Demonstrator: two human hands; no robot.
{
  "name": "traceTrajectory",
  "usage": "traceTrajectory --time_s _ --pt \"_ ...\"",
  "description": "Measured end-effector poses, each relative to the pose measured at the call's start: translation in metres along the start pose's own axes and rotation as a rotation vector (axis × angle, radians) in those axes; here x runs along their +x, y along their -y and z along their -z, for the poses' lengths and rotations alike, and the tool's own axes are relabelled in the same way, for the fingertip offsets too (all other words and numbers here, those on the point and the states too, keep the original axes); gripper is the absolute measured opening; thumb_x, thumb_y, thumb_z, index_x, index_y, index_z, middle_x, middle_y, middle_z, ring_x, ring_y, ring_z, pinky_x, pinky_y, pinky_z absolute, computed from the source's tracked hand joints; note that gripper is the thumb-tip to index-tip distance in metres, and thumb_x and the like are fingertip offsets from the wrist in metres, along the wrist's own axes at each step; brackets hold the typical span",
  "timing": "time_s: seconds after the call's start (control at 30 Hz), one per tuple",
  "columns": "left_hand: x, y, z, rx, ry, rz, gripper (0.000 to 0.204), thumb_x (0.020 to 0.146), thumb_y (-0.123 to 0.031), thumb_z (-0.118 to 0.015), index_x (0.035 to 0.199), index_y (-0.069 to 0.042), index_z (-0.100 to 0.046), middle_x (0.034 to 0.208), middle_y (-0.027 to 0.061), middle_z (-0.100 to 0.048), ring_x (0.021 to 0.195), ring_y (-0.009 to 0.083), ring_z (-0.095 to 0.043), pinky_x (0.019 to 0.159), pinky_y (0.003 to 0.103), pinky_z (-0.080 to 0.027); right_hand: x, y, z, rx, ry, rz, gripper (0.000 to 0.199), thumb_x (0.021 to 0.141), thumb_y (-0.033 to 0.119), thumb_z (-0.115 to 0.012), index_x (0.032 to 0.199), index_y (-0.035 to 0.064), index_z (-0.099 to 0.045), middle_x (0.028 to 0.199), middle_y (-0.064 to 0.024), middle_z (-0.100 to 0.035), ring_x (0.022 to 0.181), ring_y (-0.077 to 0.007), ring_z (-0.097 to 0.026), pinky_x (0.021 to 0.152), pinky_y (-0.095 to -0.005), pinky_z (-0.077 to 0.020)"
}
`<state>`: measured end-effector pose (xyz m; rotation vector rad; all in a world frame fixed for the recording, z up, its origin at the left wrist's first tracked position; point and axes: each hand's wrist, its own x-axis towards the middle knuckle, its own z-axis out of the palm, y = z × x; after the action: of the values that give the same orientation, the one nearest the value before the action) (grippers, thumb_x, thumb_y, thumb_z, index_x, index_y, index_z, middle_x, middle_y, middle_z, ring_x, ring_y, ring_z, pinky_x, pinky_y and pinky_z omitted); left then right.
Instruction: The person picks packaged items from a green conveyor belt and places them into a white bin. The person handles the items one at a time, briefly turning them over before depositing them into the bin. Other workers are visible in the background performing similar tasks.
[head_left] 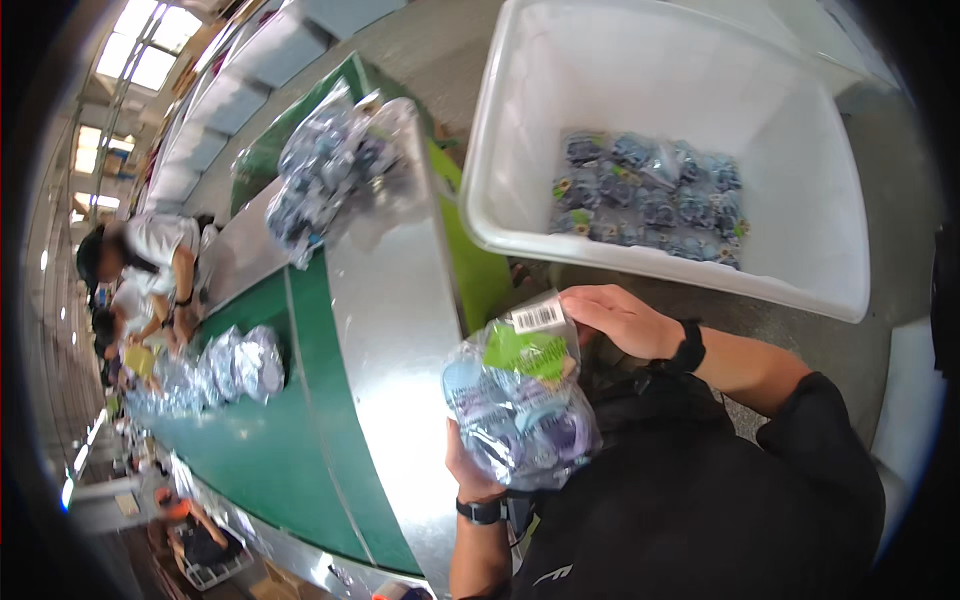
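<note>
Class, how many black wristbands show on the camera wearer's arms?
2: left band, just behind the left hand; right band, just behind the right hand.

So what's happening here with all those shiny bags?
A person is handling a clear bag of blue and purple things with a green label. The left hand supports its lower side and the right hand touches its top corner. Beyond the right hand is a big white bin with bluish packs inside. More bags are heaped on the metal ledge, and other people are across the green surface.
</note>
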<state>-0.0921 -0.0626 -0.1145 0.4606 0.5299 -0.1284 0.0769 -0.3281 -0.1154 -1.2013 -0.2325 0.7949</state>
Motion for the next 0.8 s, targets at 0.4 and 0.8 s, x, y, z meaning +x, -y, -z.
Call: traceTrajectory --time_s 0.4,0.8 --pt "0.051 0.018 -0.063 0.589 0.290 0.304 0.077 0.099 -0.051 -0.060 0.154 0.000 -0.041 0.142 0.0190 -0.060 0.123 0.0312 -0.064 0.105 0.047 -0.053 -0.029 0.008 0.040 -0.181 0.458 -0.164 0.073 0.088 0.041 -0.085 0.139 -0.0048 -0.058 0.125 -0.0107 -0.070 0.112 -0.0167 -0.064 0.100 -0.0329 -0.0508" --pt "0.065 0.012 -0.058 0.592 0.112 0.140 0.057 0.108 -0.048 -0.046 0.148 -0.008 -0.050 0.137 0.0207 -0.064 0.126 0.0373 -0.062 0.102 0.059 -0.054 -0.103 0.015 0.166 0.177 -0.425 0.007 0.044 0.094 0.019 -0.076 0.130 -0.0045 -0.066 0.115 -0.0089 -0.071 0.104 -0.0157 -0.069 0.092 -0.0311 -0.0550"
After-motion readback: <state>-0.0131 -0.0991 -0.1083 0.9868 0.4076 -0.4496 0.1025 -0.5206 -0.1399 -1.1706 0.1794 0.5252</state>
